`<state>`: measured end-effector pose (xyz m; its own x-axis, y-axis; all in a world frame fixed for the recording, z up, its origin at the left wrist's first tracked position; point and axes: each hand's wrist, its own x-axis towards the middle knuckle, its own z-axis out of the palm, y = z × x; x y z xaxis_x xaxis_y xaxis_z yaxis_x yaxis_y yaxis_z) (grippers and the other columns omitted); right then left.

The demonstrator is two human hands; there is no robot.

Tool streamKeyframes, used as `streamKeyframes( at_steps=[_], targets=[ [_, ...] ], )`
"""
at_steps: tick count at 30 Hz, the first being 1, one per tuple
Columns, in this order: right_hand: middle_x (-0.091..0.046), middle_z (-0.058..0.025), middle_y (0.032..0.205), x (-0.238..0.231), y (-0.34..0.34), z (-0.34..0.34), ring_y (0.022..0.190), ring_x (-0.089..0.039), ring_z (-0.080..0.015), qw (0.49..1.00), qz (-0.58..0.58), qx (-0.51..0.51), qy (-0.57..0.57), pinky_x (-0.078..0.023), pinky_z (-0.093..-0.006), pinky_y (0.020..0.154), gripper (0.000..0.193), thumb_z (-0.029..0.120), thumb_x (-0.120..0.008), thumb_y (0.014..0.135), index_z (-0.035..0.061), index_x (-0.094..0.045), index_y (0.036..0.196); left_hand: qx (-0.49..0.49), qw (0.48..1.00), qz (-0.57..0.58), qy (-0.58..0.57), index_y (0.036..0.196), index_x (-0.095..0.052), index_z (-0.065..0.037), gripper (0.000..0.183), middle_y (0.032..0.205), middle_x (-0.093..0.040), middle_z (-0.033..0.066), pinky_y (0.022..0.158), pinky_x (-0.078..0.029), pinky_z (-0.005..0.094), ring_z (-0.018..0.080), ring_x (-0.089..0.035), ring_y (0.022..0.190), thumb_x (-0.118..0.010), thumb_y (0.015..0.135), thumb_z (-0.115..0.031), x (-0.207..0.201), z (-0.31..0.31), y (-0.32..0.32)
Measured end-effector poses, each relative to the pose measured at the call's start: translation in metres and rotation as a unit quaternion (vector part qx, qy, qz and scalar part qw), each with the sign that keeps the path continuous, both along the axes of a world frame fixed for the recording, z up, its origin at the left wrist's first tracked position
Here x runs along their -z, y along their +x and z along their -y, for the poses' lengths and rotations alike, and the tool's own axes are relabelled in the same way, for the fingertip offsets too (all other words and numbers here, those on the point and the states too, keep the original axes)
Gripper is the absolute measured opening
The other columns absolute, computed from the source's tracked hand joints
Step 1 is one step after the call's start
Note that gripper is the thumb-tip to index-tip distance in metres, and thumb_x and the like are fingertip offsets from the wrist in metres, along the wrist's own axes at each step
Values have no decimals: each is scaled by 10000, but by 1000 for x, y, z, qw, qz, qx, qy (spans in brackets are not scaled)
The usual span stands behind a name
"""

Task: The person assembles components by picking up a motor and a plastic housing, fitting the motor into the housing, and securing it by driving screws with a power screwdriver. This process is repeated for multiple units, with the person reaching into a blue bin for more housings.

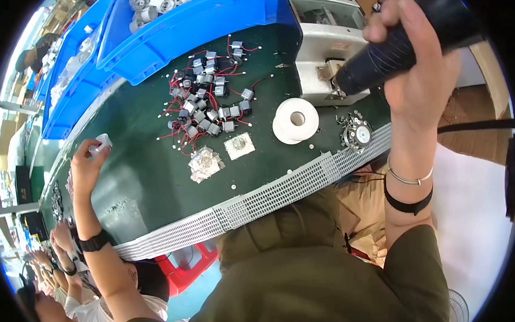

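High at the right, my right hand has its fingers wrapped round a thick black electric screwdriver. Its narrow end points down and left at the metal front of a whitish screw feeder; whether the two touch I cannot tell. Out at the left, over the green mat, my left hand pinches a small whitish translucent plastic part. Small grey motors with red wires lie in a loose heap between my hands. A white tape roll lies flat beside the feeder.
Blue bins of white parts line the far side. A round metal piece with scattered screws lies near the perforated white edge strip. Two crumpled pale patches lie on the mat. Other people sit at the lower left.
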<state>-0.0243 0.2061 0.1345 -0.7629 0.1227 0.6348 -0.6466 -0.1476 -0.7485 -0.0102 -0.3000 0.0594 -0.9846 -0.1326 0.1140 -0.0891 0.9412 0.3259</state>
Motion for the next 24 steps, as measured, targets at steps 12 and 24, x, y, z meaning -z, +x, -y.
streamKeyframes(
  at_steps=[12,24],
  targets=[
    [-561,-100,832,13,-17,-24,722,-543,-197,995,-37,-31,93,-448,-356,717,169,144,-533,911,-25,-528,919,55,898,-95,427,1375,-379,1,653,1272,-509,142,984,-401,347,214,-514,1135,-566,879,-380,-118,97,-17],
    [-550,-87,701,0,12,43,543,-547,-143,991,82,103,6,-473,-253,522,453,137,-657,767,-31,-443,1130,-34,998,48,12,1361,-376,19,657,1317,-487,184,1008,-354,352,270,-473,1199,-682,802,-141,46,82,3]
  ],
)
